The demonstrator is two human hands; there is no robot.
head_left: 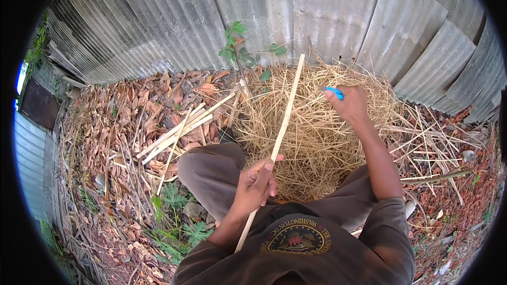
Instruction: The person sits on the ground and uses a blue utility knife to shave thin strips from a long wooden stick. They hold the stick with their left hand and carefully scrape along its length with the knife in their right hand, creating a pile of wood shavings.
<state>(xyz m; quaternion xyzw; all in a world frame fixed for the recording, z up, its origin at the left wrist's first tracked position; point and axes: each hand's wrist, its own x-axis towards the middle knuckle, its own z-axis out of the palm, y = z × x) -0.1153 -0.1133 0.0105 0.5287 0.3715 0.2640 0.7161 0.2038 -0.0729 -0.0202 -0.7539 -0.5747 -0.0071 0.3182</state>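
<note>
My left hand (257,183) grips a long pale bamboo strip (288,113) near its lower third. The strip slants up from my lap toward the fence, passing over a mound of dry straw-like shavings (317,126). My right hand (349,103) is stretched out to the right of the strip, above the mound, closed around a tool with a blue handle (335,92). The tool's working end is hidden by my fingers. My knees in brown trousers (211,171) frame the near side of the mound.
Several more pale bamboo strips (182,129) lie on dry brown leaves to the left. A corrugated grey metal fence (327,10) stands close behind the mound, with a small green plant (237,50) at its foot. Sticks and leaf litter cover the ground on the right.
</note>
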